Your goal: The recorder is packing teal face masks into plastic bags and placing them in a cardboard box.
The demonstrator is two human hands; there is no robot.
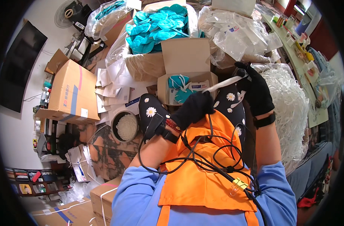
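Observation:
Both my hands wear black gloves and are raised over my lap. A white strip [225, 81], perhaps an elastic band, stretches between them. My left hand [196, 108] is closed at the strip's lower left end, its fingers partly hidden by the back of the hand. Pinched in my right hand [256, 88] is the other end, with a loose white tail hanging below. Just beyond my knees, an open small carton [189, 56] has its lid flap raised. Inside it lie teal face masks [182, 95] with white straps, beside a small printed white packet [199, 86].
Behind stands a large lined carton heaped with teal masks [157, 28]. To its right is a carton of clear plastic bags [236, 34]. A big bag of white strands [286, 105] sits at my right. On the left are a bowl of white bits [126, 127] and a brown carton [72, 90].

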